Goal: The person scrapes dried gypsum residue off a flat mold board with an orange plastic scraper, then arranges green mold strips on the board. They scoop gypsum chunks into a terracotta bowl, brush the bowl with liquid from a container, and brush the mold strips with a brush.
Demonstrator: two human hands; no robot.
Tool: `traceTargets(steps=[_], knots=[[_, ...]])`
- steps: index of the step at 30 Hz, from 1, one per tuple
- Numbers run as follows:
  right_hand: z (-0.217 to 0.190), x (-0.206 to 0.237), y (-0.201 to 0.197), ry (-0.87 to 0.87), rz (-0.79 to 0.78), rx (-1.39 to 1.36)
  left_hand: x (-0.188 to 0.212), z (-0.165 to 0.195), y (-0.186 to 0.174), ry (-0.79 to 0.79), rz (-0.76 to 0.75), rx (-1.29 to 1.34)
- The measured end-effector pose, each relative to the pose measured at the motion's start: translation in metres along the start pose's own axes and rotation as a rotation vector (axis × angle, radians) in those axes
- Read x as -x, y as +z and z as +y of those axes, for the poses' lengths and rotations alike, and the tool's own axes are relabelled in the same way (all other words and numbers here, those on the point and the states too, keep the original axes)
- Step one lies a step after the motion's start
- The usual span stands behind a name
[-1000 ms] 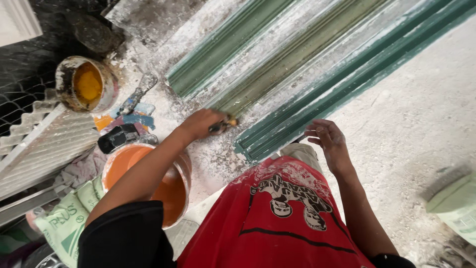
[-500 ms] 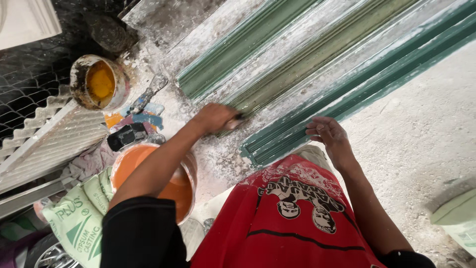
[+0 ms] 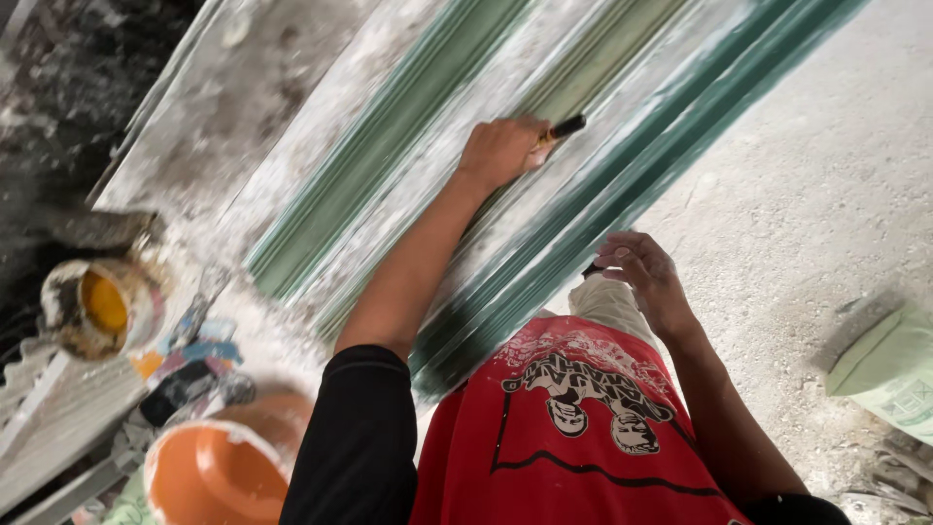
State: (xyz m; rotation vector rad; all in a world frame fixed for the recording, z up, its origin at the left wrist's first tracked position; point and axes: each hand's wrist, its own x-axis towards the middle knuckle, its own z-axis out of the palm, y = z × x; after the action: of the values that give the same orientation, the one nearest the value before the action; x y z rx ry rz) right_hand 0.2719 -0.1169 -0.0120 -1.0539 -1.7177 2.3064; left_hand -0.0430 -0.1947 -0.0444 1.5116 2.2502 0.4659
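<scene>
Left hand [image 3: 501,151] fisted around a dark-handled brush [image 3: 564,127], only the handle end poking out past the fingers; bristle end hidden under the hand, so can't tell where it meets the surface. Hand sits over the middle of the green ribbed moulding strips [image 3: 389,146], which lie diagonally on the floor [image 3: 807,185] from lower left toward the top right corner, mostly coated in white dust or plaster. Right hand [image 3: 646,277] half curled, fingers loose, by the near edge of the darkest green strip [image 3: 622,185]; something small and dark shows at its thumb side, can't tell whether it is gripped or what it is. Left arm in a black sleeve [image 3: 355,437], red printed shirt [image 3: 583,437] fills the bottom centre. Orange bucket [image 3: 209,476] at bottom left, cut off by the frame edge. Dirty tin with yellow paint [image 3: 97,306] at the left edge. Blurred clutter of tools and scraps [image 3: 190,360] between tin and bucket, hard to make out. Pale green sack [image 3: 889,365] cut off at the right edge.
</scene>
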Motion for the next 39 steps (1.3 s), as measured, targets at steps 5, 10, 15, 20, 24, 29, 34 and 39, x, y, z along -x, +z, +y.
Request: traceTargets(steps=[5,10,15,20,24,29,34,39], knots=[[-0.027,-0.064,-0.117,-0.070,0.024,0.013,-0.161,0.043,0.014,-0.007,0.044,-0.046],[-0.086,-0.123,-0.268,-0.051,0.088,0.025,-0.312,0.080,0.021,0.085,0.104,-0.051],[-0.149,-0.176,-0.401,-0.047,0.124,0.041,-0.450,0.118,0.028,0.047,0.119,-0.141],[-0.190,-0.254,-0.503,-0.116,0.116,-0.068,-0.594,0.156,0.027,0.088,0.134,-0.157],[-0.224,-0.333,-0.587,-0.093,0.146,-0.104,-0.722,0.190,0.029,0.024,0.060,-0.102],[-0.289,-0.417,-0.699,-0.019,0.158,-0.087,-0.868,0.223,0.032,0.061,0.078,-0.035],[-0.373,-0.506,-0.811,-0.103,0.202,-0.099,-1.004,0.254,0.025,0.029,-0.026,-0.150],[-0.428,-0.608,-0.906,-0.062,0.250,-0.141,-1.140,0.287,0.029,0.077,-0.002,-0.140]])
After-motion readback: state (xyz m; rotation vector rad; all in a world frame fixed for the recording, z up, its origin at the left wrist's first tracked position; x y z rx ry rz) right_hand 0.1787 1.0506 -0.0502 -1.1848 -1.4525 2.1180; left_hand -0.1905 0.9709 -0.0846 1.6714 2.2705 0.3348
